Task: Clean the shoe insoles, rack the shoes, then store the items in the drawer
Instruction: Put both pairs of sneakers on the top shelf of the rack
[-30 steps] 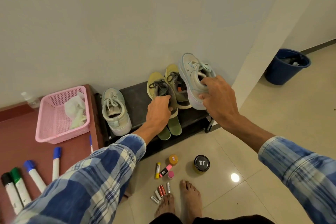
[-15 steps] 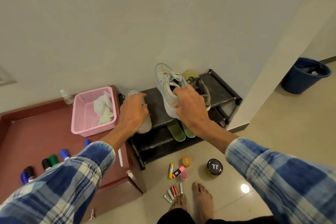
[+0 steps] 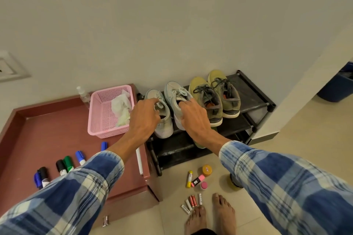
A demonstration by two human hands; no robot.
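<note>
At far left, wall socket: white plate on the wall, well apart from the work.
Drawer: maroon, rimmed, at lower left; judged to stand open to take the loose items.
Markers: blue, black and green, lying loose on the drawer floor.
Spray bottle: clear, upright at the drawer's back edge, just beside the basket; presumably the cleaning fluid.
Pink basket: in the drawer's upper right corner, near the rack; holds crumpled wipes.
Left hand: fingers curled over the collar and laces of the first pale sneaker, steadying it on the top shelf.
Right hand: fingertips hooked into the mouth of the second pale sneaker, thumb hidden; holds it just beside its mate, toe to the wall.
Olive sneakers: a pair, side by side on the same shelf, right of the pale pair.
Shoe rack: black, tiered, against the wall right of centre.
Insole: a green sliver below the right wrist, on the lower shelf; probably an insole, too hidden to be sure.
Batteries: a row on the floor tiles, lower centre, by the bare feet.
Small tubes and tins: yellow, orange and pink, grouped before the rack; not yet stored.
Blue bin: right edge, well apart.
Stage: racking judged nearly done; drawer storage left to do.
</note>
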